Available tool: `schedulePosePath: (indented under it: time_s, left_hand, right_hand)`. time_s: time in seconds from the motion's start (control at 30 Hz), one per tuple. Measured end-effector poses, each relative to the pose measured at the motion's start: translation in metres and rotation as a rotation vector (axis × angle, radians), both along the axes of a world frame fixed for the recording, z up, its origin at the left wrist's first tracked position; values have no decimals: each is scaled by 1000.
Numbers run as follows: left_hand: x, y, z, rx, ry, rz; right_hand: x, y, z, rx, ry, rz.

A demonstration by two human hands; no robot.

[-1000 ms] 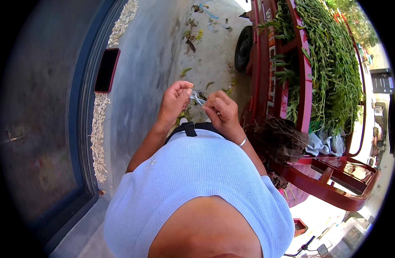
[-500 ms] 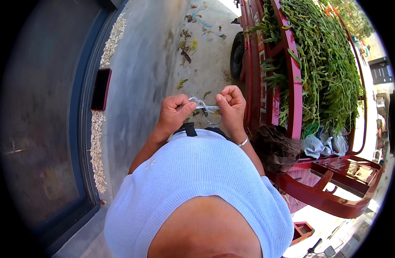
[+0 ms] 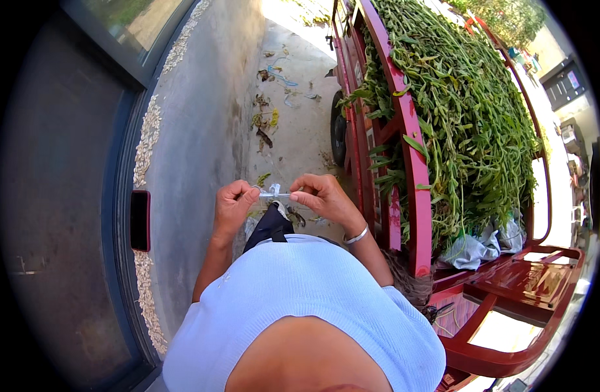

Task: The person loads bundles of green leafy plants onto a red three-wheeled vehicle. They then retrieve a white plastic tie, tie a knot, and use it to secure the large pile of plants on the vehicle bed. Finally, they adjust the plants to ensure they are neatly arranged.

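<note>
Above the grey concrete floor (image 3: 300, 144), a thin, glossy whitish strip (image 3: 274, 189) stretches straight, bunched midway; left hand (image 3: 232, 206) and right hand (image 3: 327, 201), half-curled, pinch it on either side.

2 hands (image 3: 231, 208), 1 bracelet (image 3: 357, 235), 1 phone (image 3: 140, 221), 1 cart (image 3: 417, 215), 1 wheel (image 3: 338, 137) visible, 1 leafy heap (image 3: 470, 111); pale strands (image 3: 274, 190) too fine to count.
</note>
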State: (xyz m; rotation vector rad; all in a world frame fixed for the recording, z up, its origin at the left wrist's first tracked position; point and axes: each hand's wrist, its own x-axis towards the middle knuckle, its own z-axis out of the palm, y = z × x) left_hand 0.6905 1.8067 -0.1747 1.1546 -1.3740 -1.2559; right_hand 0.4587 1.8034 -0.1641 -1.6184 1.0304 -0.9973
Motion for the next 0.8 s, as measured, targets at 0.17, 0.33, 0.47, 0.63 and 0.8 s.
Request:
schedulePosePath:
  time_s: [0.17, 0.33, 0.47, 0.63, 0.8]
  left_hand:
    - [29, -106, 0, -176, -105, -156]
    - [41, -223, -14, -183, -106, -294]
    - [34, -313, -7, -199, -56, -375]
    - [11, -398, -13, -159, -31, -498]
    - [-24, -473, -28, -135, 35, -595]
  right_hand:
    - [-33, -48, 9, -210, 292, -35]
    - [-67, -89, 68, -184, 348, -462]
    - [-83, -121, 109, -211, 474, -589]
    - [-105, -161, 137, -189, 612, -707]
    - [-140, -212, 166, -175, 748, -765]
